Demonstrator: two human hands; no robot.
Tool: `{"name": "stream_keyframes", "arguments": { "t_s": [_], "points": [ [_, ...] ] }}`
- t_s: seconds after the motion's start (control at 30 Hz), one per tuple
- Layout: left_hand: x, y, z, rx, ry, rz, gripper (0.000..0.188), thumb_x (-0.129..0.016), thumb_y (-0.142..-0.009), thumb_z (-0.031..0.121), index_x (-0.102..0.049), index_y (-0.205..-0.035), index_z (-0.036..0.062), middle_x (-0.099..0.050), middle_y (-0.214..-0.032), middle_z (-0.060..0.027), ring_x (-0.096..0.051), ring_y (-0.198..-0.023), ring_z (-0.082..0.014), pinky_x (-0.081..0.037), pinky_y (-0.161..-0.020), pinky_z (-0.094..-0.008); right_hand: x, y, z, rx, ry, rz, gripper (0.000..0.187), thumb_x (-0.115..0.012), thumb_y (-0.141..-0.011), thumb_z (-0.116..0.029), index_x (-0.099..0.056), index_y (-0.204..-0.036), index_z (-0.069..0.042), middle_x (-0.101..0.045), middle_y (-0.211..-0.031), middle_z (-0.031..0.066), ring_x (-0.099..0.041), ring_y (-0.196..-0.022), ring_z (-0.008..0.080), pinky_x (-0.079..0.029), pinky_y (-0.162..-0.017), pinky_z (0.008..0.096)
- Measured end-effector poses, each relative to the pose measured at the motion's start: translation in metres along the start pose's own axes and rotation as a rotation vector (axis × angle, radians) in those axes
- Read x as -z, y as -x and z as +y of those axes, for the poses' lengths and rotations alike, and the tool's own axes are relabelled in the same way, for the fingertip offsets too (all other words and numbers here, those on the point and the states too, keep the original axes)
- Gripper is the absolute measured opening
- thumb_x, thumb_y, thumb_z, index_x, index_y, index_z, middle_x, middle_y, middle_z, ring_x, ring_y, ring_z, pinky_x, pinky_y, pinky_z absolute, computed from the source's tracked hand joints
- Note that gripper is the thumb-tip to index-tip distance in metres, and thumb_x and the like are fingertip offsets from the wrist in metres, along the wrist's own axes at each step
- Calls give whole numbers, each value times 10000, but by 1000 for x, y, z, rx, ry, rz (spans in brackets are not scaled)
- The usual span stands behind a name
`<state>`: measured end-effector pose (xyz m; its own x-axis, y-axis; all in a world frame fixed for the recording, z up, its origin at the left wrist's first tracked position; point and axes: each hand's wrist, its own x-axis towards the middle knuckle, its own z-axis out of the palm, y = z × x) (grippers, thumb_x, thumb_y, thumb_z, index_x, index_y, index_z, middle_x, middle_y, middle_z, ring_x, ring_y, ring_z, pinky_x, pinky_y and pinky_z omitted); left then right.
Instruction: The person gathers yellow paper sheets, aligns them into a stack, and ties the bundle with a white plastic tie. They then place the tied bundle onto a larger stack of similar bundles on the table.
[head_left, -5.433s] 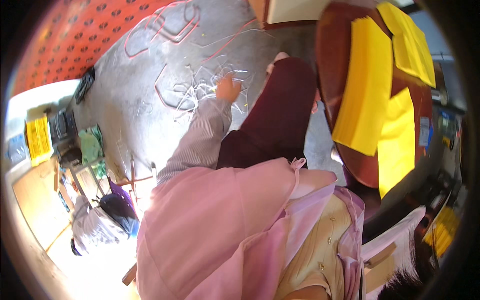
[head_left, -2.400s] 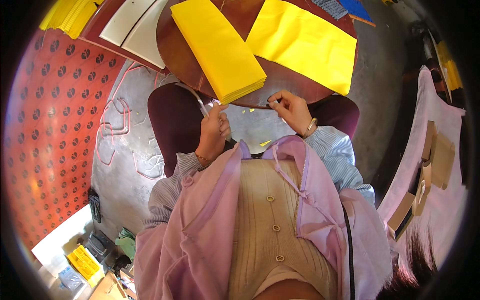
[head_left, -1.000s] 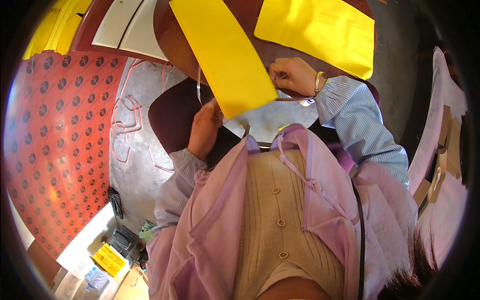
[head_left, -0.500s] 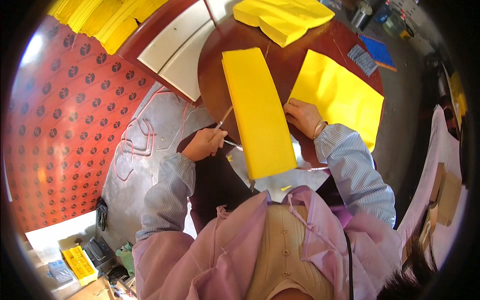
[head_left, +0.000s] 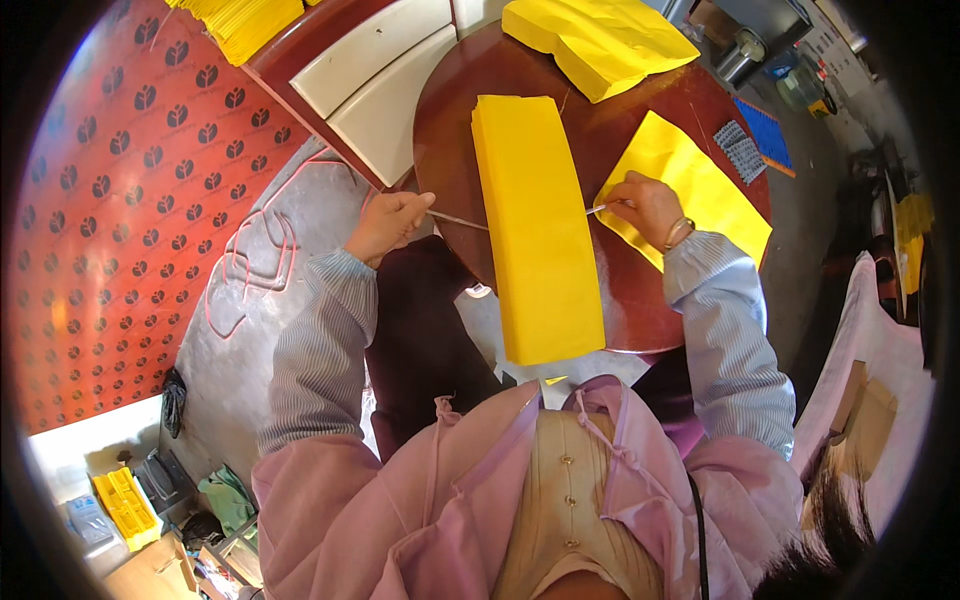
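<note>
Partly, the yellow stack [head_left: 541, 235] hides the thin strip [head_left: 460, 219].

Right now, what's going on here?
A person works at a round table. The left hand holds a thin strip reaching the left edge of the yellow stack; the right hand pinches a pale strip end at its right edge. The stack hides whether they join. Its near end overhangs the table.

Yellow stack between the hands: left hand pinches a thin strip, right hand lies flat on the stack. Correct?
One slip: in the head view, the right hand isn't on the yellow stack; it pinches a thin light strip beside the stack. The rest stands.
</note>
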<state>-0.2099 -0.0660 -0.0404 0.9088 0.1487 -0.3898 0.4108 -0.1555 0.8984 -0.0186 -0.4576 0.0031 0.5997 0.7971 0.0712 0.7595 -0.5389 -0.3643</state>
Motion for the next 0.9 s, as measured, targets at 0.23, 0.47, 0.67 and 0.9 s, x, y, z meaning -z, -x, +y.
{"name": "stream_keyframes", "arguments": {
  "t_s": [0.23,0.47,0.67,0.9],
  "points": [
    [-53,30,12,-202,583,142,393,-613,-1081,352,-635,-851,35,-712,-900,-83,-613,-769,-138,-492,-732,-273,47,4,-25,-66,-146,53,162,-828,-847,-134,-720,-884,-19,-663,-872,108,-655,-751,247,-524,-675,355],
    [-79,32,25,-292,754,34,165,-638,-1069,192,-605,-981,57,-704,-1056,-93,-699,-1005,-188,-543,-861,-310,3,-7,-83,7,-624,237,169,-807,-874,-54,-647,-869,2,-655,-899,51,-601,-744,120,-502,-669,261],
    [-95,33,30,-372,774,46,268,-714,-946,-39,-581,-1168,32,-684,-1078,-90,-680,-1035,-186,-550,-981,-308,-13,-13,-99,-124,-778,200,187,-792,-900,-72,-615,-883,-12,-612,-793,1,-594,-756,69,-515,-720,232],
    [-94,42,26,-398,731,85,276,-610,-1001,-57,-619,-1274,-14,-653,-1280,-126,-635,-1231,-218,-517,-1080,-328,-6,-1,-95,-58,-871,217,114,-743,-968,-53,-704,-1061,-1,-698,-940,31,-658,-868,101,-543,-812,248]
  ]
}}
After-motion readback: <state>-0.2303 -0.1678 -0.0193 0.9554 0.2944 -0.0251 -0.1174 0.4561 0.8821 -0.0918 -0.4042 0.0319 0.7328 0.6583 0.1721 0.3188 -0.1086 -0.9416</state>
